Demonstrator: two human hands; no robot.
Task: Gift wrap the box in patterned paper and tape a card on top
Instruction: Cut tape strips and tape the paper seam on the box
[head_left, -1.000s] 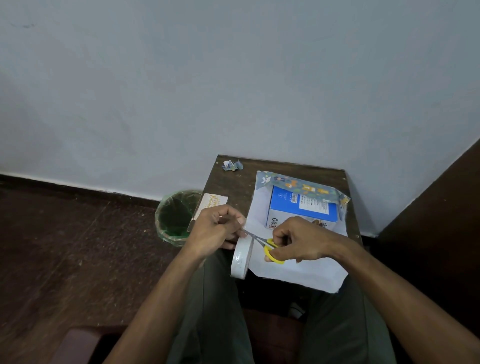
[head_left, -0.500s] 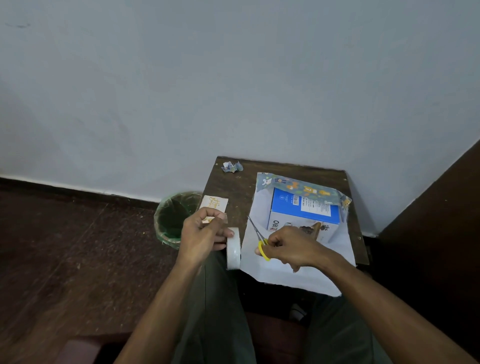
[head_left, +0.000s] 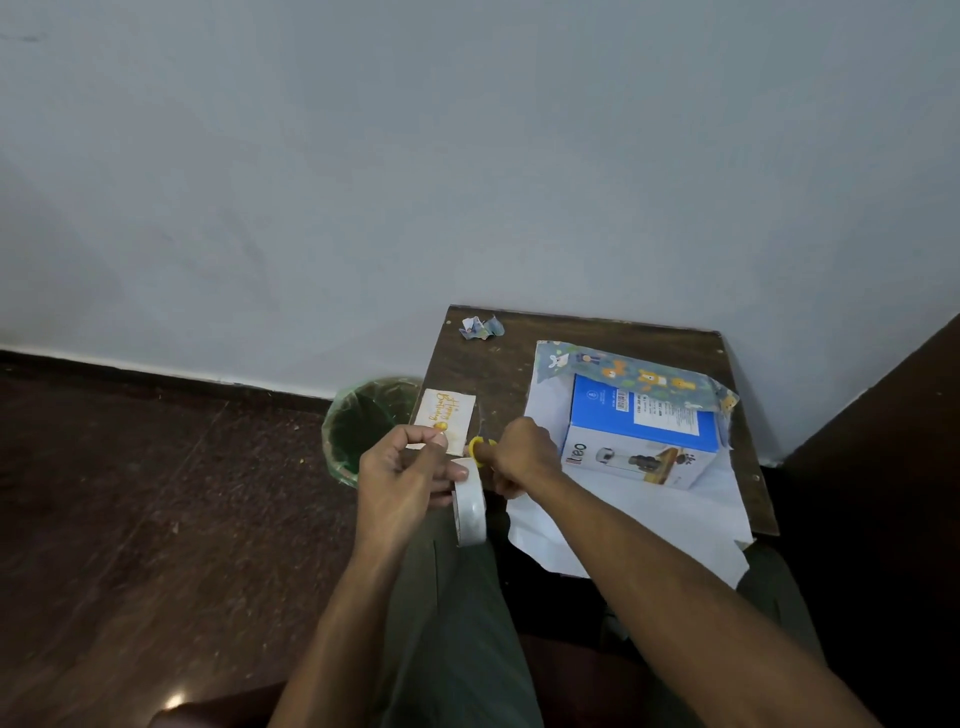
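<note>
**Putting the scissors down with a cut tape piece ready**

We judge that the step in hand is to free the right hand (head_left: 519, 454) so it can fold the paper. This hand is clenched around the yellow handles of the scissors (head_left: 480, 448), just left of the box (head_left: 641, 439), low over the bench (head_left: 483, 364). The left hand (head_left: 410, 470) grips the tape roll (head_left: 470, 506) with its lower fingers, and its thumb and first finger are pinched together above the roll.

To do this well, we should lay the scissors on bare wood left of the box, not on the card (head_left: 445, 418), and keep them off the paper (head_left: 639, 512). We should keep the pinched fingers apart from the roll, so that a loose strip does not stick back. Then the near flap of paper can come up over the box to meet the patterned flap on its far edge.

The box lies on the white side of the paper, to the right on the bench; the card lies left of it, at the left edge.

Several things are hard to see. The tape strip itself is clear and we cannot make it out between the fingers. The scissor blades are hidden or blurred. The near edge of the paper hangs over the bench and is partly covered by the right arm.
</note>
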